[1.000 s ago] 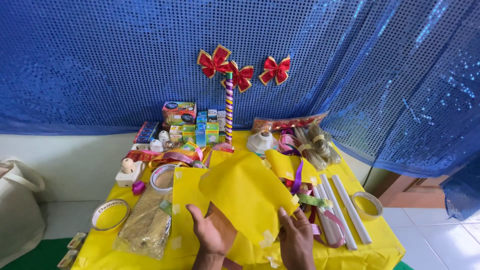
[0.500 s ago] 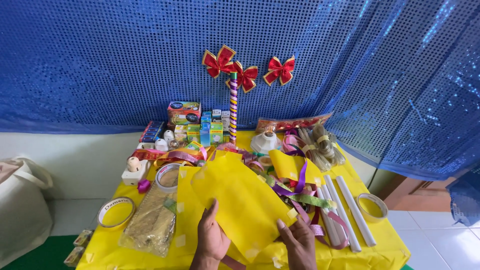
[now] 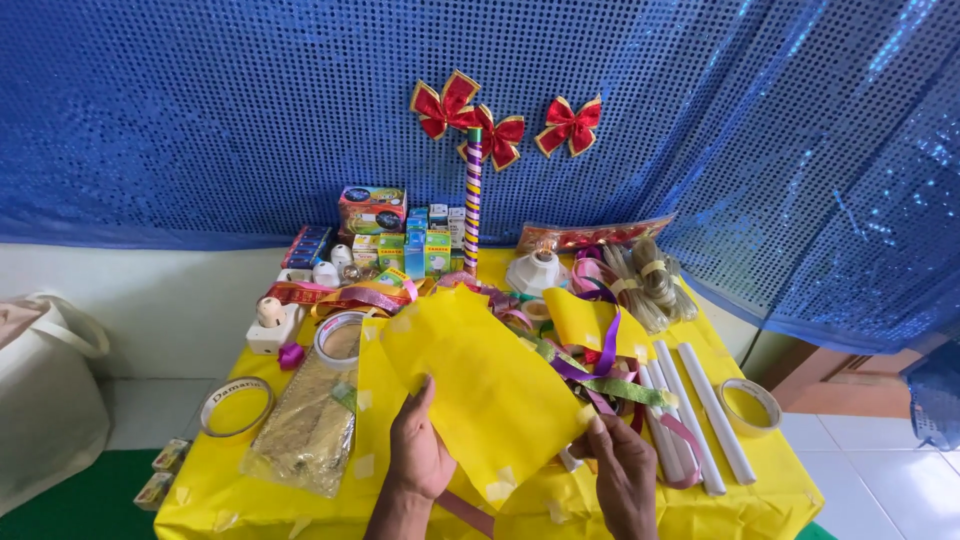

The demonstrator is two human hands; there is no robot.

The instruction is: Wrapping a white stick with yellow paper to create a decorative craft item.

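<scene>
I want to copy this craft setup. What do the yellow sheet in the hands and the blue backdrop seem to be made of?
Yellow sheet: likely matte paper; it bends smoothly and carries tape bits. Blue backdrop: seemingly sequinned fabric, with glinting dots and draped folds.

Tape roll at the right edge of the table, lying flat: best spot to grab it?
Probably the near rim of the tape roll, from above. It lies flat with its hole up, so one finger inside and the thumb outside can pinch the wall. White tubes crowd its left; the right side is free.

Paper sheet (image 3: 480, 380) on table (image 3: 760, 490), tape ring (image 3: 750, 405) right, boxes (image 3: 400, 245) behind
</scene>
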